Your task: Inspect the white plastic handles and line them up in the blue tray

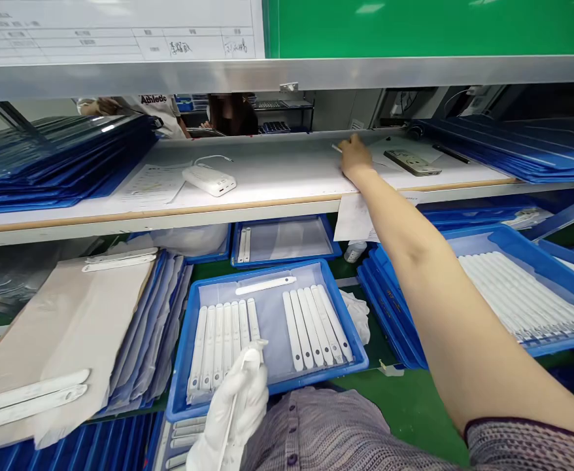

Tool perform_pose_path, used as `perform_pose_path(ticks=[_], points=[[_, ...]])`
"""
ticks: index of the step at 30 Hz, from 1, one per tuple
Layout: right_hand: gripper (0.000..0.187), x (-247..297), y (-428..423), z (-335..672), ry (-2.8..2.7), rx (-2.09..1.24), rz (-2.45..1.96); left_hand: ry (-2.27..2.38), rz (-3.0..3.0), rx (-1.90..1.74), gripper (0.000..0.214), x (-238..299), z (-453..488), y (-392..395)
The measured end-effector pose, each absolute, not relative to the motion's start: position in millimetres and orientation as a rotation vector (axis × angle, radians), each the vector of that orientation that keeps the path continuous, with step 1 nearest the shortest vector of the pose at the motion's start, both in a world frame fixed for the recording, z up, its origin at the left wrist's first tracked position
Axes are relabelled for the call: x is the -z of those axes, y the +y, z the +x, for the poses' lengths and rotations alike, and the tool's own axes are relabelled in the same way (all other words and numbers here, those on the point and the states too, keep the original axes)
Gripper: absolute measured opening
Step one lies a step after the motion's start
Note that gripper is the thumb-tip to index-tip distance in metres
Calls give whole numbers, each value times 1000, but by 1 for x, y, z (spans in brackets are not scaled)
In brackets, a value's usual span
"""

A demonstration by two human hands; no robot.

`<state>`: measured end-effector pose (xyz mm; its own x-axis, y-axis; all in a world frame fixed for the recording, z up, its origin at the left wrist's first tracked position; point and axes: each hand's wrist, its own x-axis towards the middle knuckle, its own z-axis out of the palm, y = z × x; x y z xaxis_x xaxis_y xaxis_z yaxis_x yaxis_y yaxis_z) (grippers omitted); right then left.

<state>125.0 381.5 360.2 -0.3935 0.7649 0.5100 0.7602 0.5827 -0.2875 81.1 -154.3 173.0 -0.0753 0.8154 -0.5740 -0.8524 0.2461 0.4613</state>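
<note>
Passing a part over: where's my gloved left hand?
Head view, bottom centre: the gloved left hand holds a slim white strip at the near edge of the blue tray.

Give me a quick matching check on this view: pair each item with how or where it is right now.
Column 1
1. left hand
2. right hand
3. white power bank
4. white strips

Column 2
A. on the upper shelf, beside a paper sheet
B. bare, reaching over the shelf
C. gloved, holding a white strip
D. lying in rows in a blue tray

Pairs: 1-C, 2-B, 3-A, 4-D
</note>
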Motion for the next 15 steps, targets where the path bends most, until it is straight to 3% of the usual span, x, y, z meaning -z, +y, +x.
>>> perform_pose_path(ticks=[5,9,12,15], points=[[32,-331,267,145,-2089,-206,-782,803,60,-1597,25,-186,76,-150],[33,-255,124,177,-2160,-1163,-277,644,214,-1585,55,-189,70,-142],[26,-206,39,191,-2141,-1512,-180,577,270,-1553,60,-188,67,-139],[36,-182,-2,192,-2024,-1706,-236,598,263,-1539,58,-189,67,-137]])
